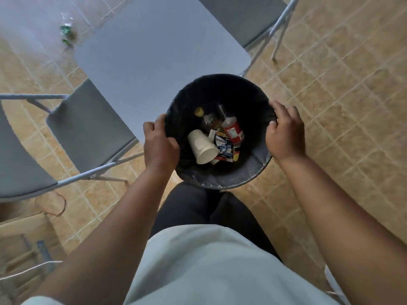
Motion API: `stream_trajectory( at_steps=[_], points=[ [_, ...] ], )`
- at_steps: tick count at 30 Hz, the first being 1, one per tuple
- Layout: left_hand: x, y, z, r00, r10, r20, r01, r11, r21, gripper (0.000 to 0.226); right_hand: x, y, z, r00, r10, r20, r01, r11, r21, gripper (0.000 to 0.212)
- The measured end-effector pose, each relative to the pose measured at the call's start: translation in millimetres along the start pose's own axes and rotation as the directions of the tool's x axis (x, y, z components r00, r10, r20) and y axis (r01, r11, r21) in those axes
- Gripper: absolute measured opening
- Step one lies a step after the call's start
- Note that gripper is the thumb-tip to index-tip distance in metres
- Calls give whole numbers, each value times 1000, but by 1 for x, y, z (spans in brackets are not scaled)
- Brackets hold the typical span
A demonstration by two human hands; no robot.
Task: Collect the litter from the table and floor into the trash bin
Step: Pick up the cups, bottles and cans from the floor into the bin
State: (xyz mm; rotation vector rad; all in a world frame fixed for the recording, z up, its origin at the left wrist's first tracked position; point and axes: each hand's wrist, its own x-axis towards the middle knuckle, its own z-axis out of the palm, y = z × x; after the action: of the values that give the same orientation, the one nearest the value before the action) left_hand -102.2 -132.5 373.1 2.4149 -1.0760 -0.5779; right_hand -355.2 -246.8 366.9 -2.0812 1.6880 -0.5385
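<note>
A person's left hand (159, 144) and right hand (285, 133) grip the bin (244, 93) rim, probably to carry it toward the far bottle (67, 33).

There are one trash bin (220, 179), one paper cup (203, 148), three bottles (208, 119) (233, 130) (66, 29), two chairs (88, 126) (242, 16), one table (154, 51).

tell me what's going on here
A person holds the round black-lined trash bin by its rim, left hand and right hand on opposite sides. Inside lie a white paper cup, a red-labelled plastic bottle, a yellow-capped clear bottle and a blue gum wrapper. A clear green-labelled bottle lies beyond the white table, not yet collected.
</note>
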Motion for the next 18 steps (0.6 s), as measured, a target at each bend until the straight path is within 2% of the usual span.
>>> stream_trajectory(
  at_steps=[4,8,13,18],
  points=[
    [-29,6,30,973,39,226,-54,997,60,61,-67,41,-18,985,171,-16,-172,985,-20,54],
    [-45,4,50,919,80,385,-126,988,94,62,-128,58,-21,938,345,-34,-346,937,-39,53],
    [-48,-17,60,834,126,538,-228,965,128,62,-194,49,4,851,521,-60,-523,852,-21,53],
    [-35,-51,68,749,252,613,-425,892,153,61,-239,34,49,751,653,-97,-650,757,63,51]
  ],
)
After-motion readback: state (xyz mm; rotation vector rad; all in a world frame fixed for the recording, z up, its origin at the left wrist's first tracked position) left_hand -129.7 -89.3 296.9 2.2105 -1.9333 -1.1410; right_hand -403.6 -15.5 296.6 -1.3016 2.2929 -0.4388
